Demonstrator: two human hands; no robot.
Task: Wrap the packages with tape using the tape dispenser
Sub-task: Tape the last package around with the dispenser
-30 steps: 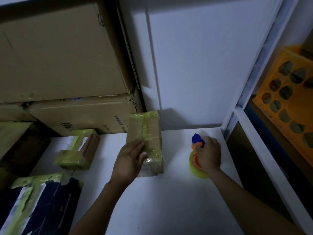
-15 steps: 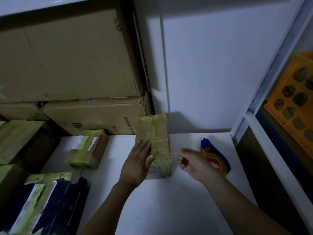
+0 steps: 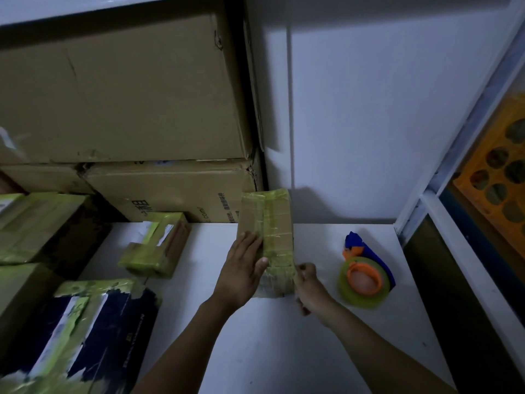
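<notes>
The left hand (image 3: 241,268) lies against the left face of the package (image 3: 267,223), fingers (image 3: 248,241) straight and together, thumb on the near face, pressing to steady it. The right hand (image 3: 311,287) has its fingers (image 3: 302,268) bunched and curled at the package's near right edge, pinching there. Whether they hold a loose tape end or only the taped corner is too dim to tell.

The package stands on end on the surface (image 3: 284,351), tall and narrow, already banded in yellowish tape. I judge that a sideways tug from the right hand could tip or twist it, since only a flat palm braces it. If a tape end is in that pinch, it could cling to the skin, fold on itself, or go down wrinkled. Thin tape is hard to see in this poor light.

The tape dispenser (image 3: 366,277) lies untouched to the right of the package, near it but apart, so any further strip means reaching for it again.

Left of the package sit a small taped parcel (image 3: 154,245) and, nearer the person, a dark taped box (image 3: 85,331). Behind and left of it are stacked cartons (image 3: 127,95). Behind it stands a white wall (image 3: 355,123). Far to its right, past a white frame (image 3: 426,194), is an orange crate (image 3: 497,177).
</notes>
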